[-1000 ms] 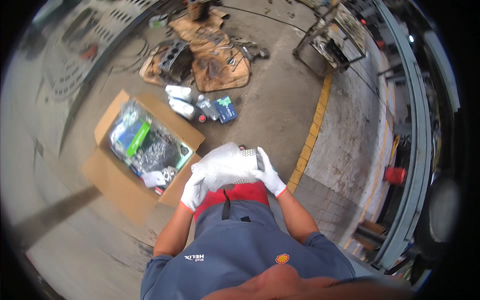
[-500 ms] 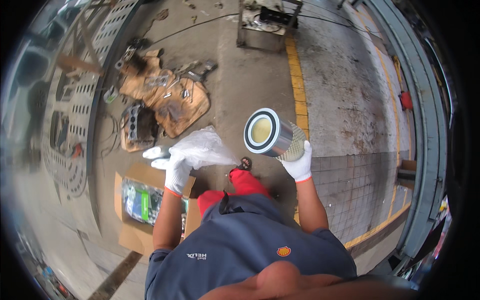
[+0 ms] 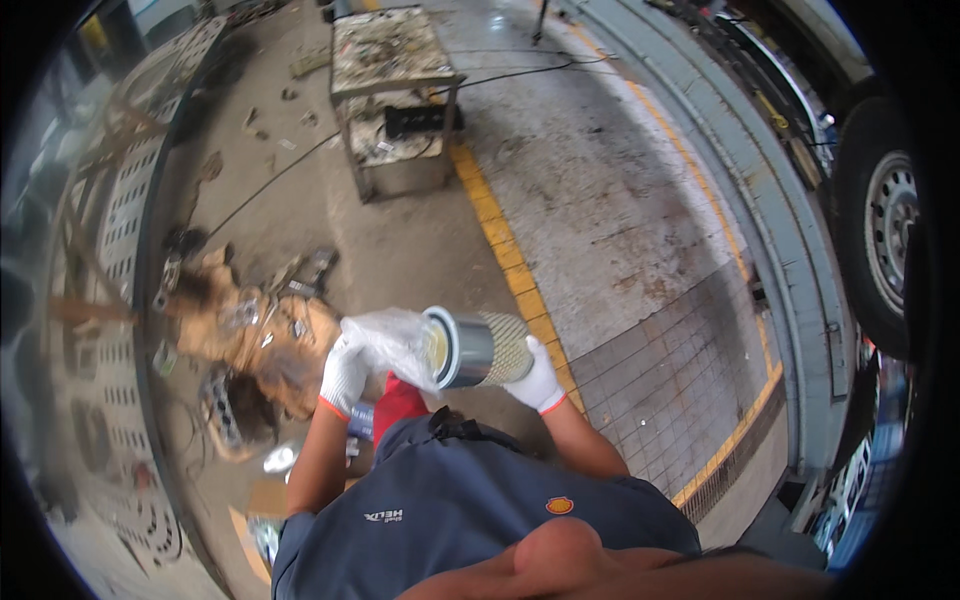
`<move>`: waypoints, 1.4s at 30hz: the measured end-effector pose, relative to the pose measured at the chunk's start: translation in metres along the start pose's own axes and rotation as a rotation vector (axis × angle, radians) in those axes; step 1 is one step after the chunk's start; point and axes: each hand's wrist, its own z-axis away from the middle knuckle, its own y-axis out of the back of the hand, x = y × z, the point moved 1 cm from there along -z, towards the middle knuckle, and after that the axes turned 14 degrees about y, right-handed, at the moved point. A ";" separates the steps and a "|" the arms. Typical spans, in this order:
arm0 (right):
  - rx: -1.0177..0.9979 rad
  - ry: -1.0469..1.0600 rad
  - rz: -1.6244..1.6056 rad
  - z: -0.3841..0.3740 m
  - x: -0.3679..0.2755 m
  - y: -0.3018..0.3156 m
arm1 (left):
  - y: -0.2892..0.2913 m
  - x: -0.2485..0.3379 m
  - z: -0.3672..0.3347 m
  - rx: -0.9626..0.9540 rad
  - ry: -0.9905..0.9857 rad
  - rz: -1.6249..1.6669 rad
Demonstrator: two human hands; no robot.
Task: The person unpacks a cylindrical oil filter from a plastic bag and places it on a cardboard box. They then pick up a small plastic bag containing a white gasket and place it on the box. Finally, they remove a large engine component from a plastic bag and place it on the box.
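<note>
In front of my body, my right hand (image 3: 538,380), in a white knit glove with an orange cuff, grips one end of a cylindrical air filter (image 3: 475,350). The filter lies nearly level, with a silvery metal band, a dark ring on its left end and yellowish mesh toward my palm. My left hand (image 3: 345,372), gloved alike, is closed on a crumpled clear plastic bag (image 3: 388,338). The bag's right edge meets the filter's ringed end and partly covers it; whether that end is inside the bag I cannot tell.
On the floor to the left lie stained cardboard (image 3: 300,340) with metal parts and an engine block (image 3: 232,412). An open cardboard box (image 3: 255,500) sits at lower left. A dirty metal table (image 3: 390,50) stands ahead; a blue-grey beam (image 3: 700,135) and a wheel (image 3: 890,225) are at right.
The filter has swung left and turned its ringed end toward the plastic bag, and the two now meet. My hands are closer together. The view has tilted up, showing more of the table and the wheel.
</note>
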 end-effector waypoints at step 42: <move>0.535 0.760 0.742 -0.373 -0.276 0.054 | -0.322 -0.024 -0.621 -0.140 0.528 -0.121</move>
